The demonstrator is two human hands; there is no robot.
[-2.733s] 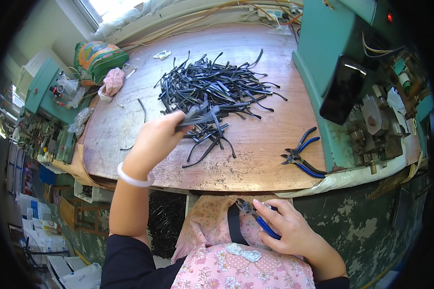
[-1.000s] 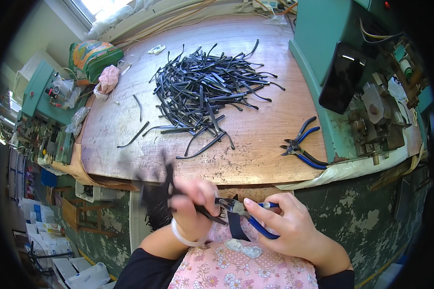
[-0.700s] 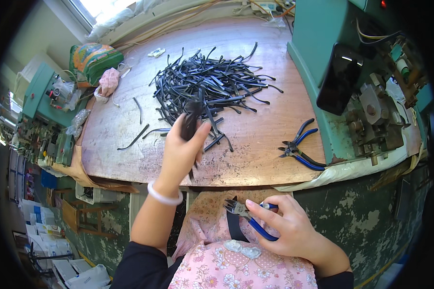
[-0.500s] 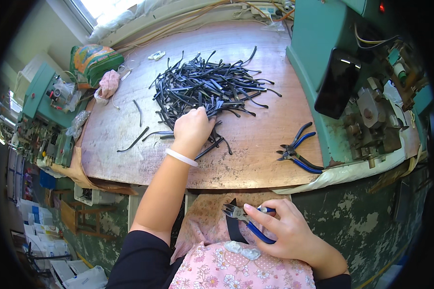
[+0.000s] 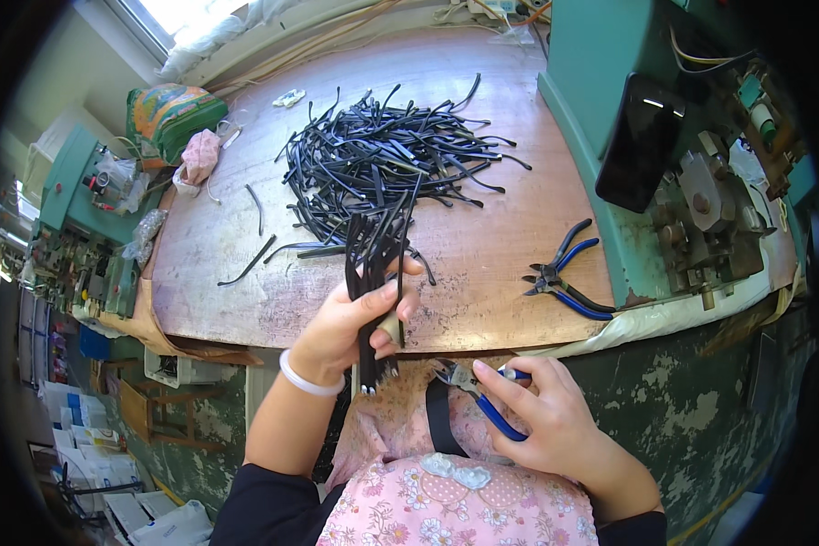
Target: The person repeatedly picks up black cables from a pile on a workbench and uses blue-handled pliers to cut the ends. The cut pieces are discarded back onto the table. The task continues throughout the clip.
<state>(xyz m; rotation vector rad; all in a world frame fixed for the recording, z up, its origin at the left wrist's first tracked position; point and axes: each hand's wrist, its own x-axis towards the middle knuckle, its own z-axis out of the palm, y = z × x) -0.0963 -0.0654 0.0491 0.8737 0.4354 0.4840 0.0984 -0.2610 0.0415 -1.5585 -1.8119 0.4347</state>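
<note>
My left hand (image 5: 329, 332), with a white band on the wrist, is closed around a bunch of black glasses temples (image 5: 366, 264). The bunch stands roughly upright at the table's near edge, its metal-tipped ends pointing down. Behind it spreads a large tangled pile of similar black temples (image 5: 382, 150). Low in front of my apron, my right hand (image 5: 555, 414) is wrapped round diagonal cutting pliers (image 5: 462, 378) with blue handles. Their jaws point left toward the bunch, apart from it.
A second pair of blue-handled cutters (image 5: 548, 278) lies on the wooden table (image 5: 482, 318). Loose temples (image 5: 247, 260) rest left of the pile. At right stands a green machine (image 5: 573, 100) with a black phone (image 5: 642, 141) on it. A green bag (image 5: 168, 123) and pink cloth (image 5: 200, 156) sit far left.
My left hand has come back from the pile's near side toward me, lifting a bunch of temples and turning it upright. My right hand with the pliers has barely moved.
</note>
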